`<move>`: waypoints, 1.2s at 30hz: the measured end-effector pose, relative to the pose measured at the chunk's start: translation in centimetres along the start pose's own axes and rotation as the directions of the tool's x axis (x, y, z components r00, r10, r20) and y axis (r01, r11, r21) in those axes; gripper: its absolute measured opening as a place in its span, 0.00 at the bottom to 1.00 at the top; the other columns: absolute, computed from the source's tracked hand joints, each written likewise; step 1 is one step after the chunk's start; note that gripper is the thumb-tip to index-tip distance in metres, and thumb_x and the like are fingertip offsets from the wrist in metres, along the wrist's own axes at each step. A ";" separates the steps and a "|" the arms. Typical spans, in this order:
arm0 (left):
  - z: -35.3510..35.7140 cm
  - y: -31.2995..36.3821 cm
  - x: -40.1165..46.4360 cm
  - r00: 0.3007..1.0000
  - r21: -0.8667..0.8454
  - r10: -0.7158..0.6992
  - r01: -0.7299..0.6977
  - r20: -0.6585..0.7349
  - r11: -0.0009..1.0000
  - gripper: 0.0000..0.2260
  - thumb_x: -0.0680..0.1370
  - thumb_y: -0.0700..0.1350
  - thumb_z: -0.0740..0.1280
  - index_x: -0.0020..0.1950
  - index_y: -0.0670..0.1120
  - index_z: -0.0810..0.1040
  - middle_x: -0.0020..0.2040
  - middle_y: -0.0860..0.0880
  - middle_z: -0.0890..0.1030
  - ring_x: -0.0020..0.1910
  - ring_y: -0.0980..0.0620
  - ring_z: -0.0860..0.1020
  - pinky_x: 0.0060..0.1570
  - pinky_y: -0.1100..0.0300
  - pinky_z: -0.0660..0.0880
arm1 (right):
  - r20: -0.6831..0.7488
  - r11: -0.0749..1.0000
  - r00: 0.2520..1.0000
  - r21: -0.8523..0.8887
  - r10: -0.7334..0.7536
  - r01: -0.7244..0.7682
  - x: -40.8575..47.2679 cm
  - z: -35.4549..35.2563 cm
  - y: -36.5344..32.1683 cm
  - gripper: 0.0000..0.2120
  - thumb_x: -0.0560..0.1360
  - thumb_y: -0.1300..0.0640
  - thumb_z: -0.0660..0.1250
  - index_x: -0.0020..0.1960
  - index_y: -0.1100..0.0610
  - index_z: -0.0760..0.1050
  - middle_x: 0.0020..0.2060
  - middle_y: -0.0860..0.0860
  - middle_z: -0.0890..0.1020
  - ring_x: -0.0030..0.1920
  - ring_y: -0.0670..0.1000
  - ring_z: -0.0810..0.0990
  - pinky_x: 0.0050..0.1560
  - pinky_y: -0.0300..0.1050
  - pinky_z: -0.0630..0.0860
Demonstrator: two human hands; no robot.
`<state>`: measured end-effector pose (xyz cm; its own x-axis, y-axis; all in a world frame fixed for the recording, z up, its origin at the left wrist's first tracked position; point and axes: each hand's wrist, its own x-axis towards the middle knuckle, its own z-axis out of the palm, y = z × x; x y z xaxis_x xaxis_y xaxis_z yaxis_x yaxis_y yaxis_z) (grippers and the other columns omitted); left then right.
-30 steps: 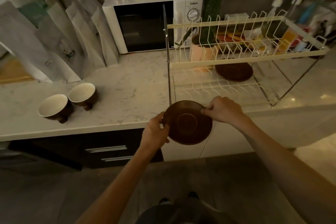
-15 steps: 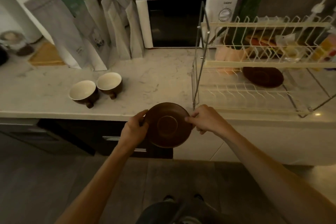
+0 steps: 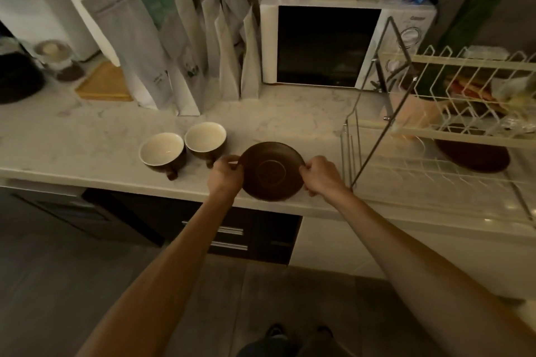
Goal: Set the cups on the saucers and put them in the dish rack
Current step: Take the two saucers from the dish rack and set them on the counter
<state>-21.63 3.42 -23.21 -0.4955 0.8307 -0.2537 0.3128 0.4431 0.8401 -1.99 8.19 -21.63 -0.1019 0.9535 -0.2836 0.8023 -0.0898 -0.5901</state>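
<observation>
Both hands are closed on one brown saucer [image 3: 272,171], pinched at opposite points of its rim: the left hand [image 3: 225,175] at the left edge, the right hand [image 3: 319,175] at the right edge, with fingertips curled over the lip. The saucer is held roughly level over the front edge of the pale marble counter [image 3: 87,136]; whether its base already touches the stone cannot be told.

Going from left to right, two brown cups with cream insides are found first. The left cup [image 3: 161,151] and the right cup [image 3: 205,138] stand upright and close together, perhaps touching, with stubby handles turned toward the front. The right cup is just beside the left hand. Next comes the held saucer, then the wire dish rack [image 3: 435,136] at the right. A second saucer [image 3: 475,155] lies flat on the lower tier of that rack, well apart from the cups.

Neither cup is yet seated on a saucer, so the task is judged to be at an early stage, with the saucer probably being set down near the cups.

The saucer is likely glazed ceramic: stiff, fairly light, smooth and breakable. A rim pinch on both sides is judged sound, provided it is kept level. Each cup should be taken by its handle or around the bowl and lowered into the central ring. A stacked pair should be carried by the saucer's rim with both hands, since the cup could slide.
</observation>
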 end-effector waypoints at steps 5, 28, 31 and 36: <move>1.3 0.7 3.8 0.996 -0.109 -0.084 0.085 0.014 0.990 0.13 0.76 0.41 0.65 0.60 0.46 0.78 0.53 0.44 0.83 0.52 0.44 0.81 0.53 0.43 0.80 | -0.022 0.993 0.998 0.102 0.063 -0.060 3.6 0.6 -0.5 0.14 0.82 0.56 0.57 0.51 0.63 0.78 0.37 0.57 0.85 0.30 0.54 0.84 0.44 0.49 0.84; 3.9 2.7 11.0 0.996 -0.044 -0.086 0.087 0.013 0.995 0.23 0.76 0.35 0.58 0.71 0.46 0.71 0.64 0.43 0.79 0.62 0.42 0.77 0.63 0.48 0.74 | -0.132 0.987 0.980 0.087 0.148 -0.137 12.8 3.6 -0.8 0.15 0.81 0.52 0.58 0.58 0.62 0.77 0.51 0.61 0.84 0.51 0.63 0.84 0.55 0.54 0.79; 4.0 2.7 11.4 0.997 -0.034 -0.082 0.082 0.001 0.996 0.22 0.76 0.36 0.58 0.70 0.46 0.72 0.64 0.43 0.78 0.62 0.41 0.76 0.63 0.48 0.74 | -0.134 0.985 0.978 0.086 0.160 -0.150 13.3 3.8 -0.9 0.15 0.81 0.52 0.59 0.58 0.61 0.77 0.52 0.61 0.83 0.51 0.63 0.84 0.55 0.56 0.80; 4.5 2.6 12.1 0.997 -0.034 -0.081 0.082 0.016 0.996 0.21 0.77 0.37 0.60 0.69 0.45 0.72 0.63 0.43 0.79 0.63 0.42 0.77 0.62 0.49 0.75 | -0.121 0.978 0.975 0.118 0.187 -0.173 13.9 3.8 -0.7 0.16 0.81 0.52 0.59 0.61 0.62 0.75 0.55 0.62 0.82 0.52 0.63 0.84 0.55 0.57 0.80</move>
<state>-23.23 16.14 -26.26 -0.5063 0.7972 -0.3289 0.2434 0.4980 0.8323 -6.17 20.38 -28.01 0.1223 0.9475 -0.2956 0.7327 -0.2871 -0.6171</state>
